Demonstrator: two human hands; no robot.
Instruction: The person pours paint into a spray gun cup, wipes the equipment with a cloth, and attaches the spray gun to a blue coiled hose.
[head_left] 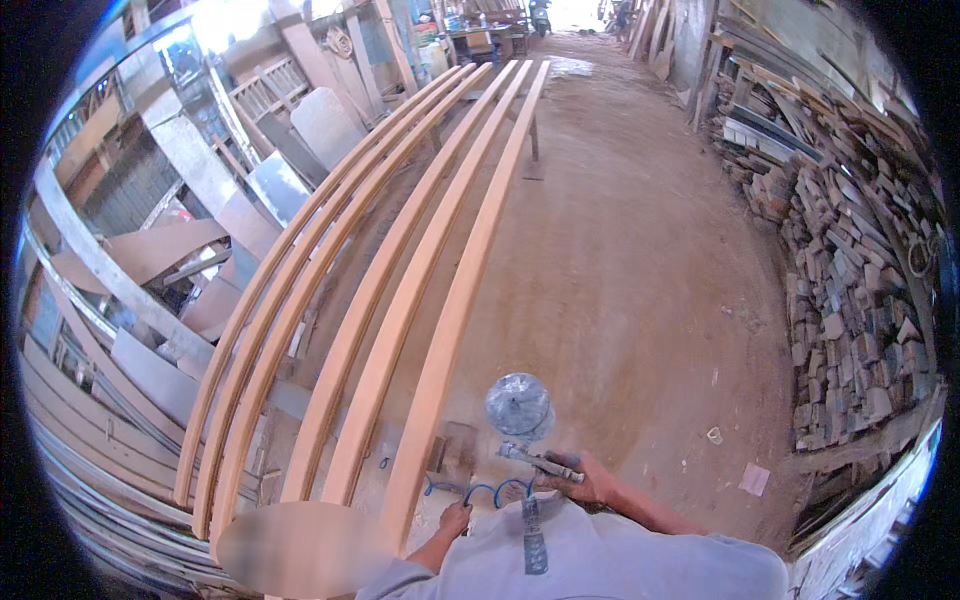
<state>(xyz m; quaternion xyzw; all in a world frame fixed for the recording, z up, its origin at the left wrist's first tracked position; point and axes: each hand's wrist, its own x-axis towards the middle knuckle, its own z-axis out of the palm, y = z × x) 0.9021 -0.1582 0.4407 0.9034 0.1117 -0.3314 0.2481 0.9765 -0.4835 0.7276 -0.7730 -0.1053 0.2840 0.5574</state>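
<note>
My right hand (592,482) is wrapped round the handle of a spray gun (540,462), held in front of my body. A round, grey, paint-smeared cup (519,402) sits on the gun. From near the gun a blue coiled air hose (486,486) loops leftward. My left hand (455,518) is closed on this hose, low and close to the nearest beam. Several long wooden beams (462,290) lie side by side to my left, stretching away from me. Both hands are apart from the beams.
Trestle legs (534,140) show under the beams' far end. Boards and panels (325,125) lean along the left side. Stacked wood offcuts (850,310) line the right wall. The brown floor (620,280) runs to a bright doorway; a paper scrap (754,479) lies at right.
</note>
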